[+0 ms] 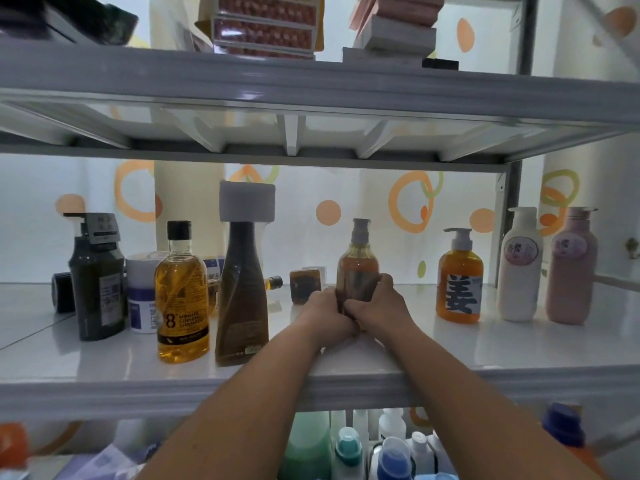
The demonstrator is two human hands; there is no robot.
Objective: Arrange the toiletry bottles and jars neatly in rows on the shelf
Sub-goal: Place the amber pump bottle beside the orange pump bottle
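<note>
- Two hands are wrapped round the lower body of an amber pump bottle, which is held upright near the middle of the white shelf.
- The left hand is closed on the bottle's left side and the right hand on its right side, with the fingers curled against it. Its base is hidden by the hands, so contact with the shelf cannot be told.
- To the right, three bottles are seen standing in a line: an orange pump bottle with a large dark character on its label, a white pump bottle and a pink bottle, the last two just beside each other.
- To the left, a tall brown bottle with a white cap and a golden shampoo bottle with a black cap are set close together near the front edge.
- Further left, a white jar and a dark green pump bottle are found side by side.
- A small dark jar is seen just behind the left hand.
</note>
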